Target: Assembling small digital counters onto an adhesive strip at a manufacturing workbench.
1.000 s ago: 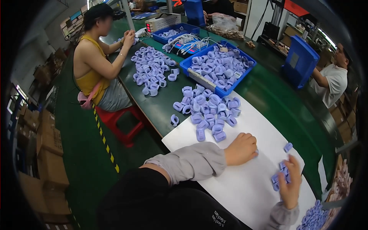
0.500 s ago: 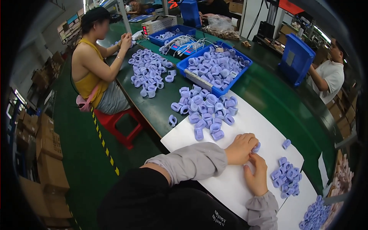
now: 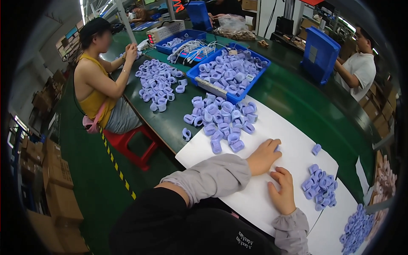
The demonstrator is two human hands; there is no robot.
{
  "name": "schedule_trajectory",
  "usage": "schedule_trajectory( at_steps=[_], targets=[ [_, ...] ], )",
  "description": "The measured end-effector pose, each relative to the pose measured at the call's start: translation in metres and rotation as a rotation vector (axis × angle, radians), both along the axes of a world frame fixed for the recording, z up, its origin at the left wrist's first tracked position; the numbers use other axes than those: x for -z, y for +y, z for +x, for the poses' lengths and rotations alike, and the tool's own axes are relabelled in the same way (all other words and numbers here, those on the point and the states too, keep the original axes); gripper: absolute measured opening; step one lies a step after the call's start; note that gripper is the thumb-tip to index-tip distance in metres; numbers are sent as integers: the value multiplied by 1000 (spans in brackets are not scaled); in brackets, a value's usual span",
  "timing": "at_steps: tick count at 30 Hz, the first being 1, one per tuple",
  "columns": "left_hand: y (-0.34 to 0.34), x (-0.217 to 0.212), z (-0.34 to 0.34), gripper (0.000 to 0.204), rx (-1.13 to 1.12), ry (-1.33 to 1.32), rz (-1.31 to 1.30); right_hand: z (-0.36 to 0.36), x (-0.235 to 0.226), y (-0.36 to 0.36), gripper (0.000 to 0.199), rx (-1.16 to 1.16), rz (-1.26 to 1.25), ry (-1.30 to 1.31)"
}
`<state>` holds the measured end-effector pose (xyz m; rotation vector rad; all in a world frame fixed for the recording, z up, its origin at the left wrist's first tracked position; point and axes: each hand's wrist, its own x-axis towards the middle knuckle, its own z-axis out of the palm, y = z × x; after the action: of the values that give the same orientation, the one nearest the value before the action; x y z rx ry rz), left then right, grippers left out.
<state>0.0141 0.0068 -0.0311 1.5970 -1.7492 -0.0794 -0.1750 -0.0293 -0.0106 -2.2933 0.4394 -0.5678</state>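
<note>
My left hand (image 3: 264, 158) rests over the white sheet (image 3: 250, 199), fingers curled down over a small lavender ring-shaped piece (image 3: 277, 148); only a bit of the piece shows at the fingertips. Just to its right is my right hand (image 3: 282, 191), its thumb and fingers apart and nothing in them. Beyond my left hand spreads a loose heap of the same lavender pieces (image 3: 223, 119), many with a flat squarish face. A smaller pile (image 3: 319, 187) sits right of my right hand, with one single piece (image 3: 316, 148) lying behind it.
A blue bin (image 3: 193, 80) full of lavender pieces stands behind the heap. More pieces (image 3: 157, 80) lie on the green table before a seated person in yellow. Small purple parts (image 3: 357, 229) are at the lower right. Another person holds a blue bin (image 3: 321, 55) upright across the table.
My hands have come apart: both were at the lavender piece before, and now just my left hand covers it. My right fingers have opened. The view has shifted slightly.
</note>
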Motion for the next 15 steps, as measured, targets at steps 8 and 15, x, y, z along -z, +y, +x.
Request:
schedule_trajectory(
  at_steps=[8,15],
  targets=[
    [19,-19,20,30,-349,-220,-31,-13,-5,8,35,10,149,-38],
    [161,-221,12,51,-911,45,246,-54,-192,-7,53,166,-676,-601]
  ],
)
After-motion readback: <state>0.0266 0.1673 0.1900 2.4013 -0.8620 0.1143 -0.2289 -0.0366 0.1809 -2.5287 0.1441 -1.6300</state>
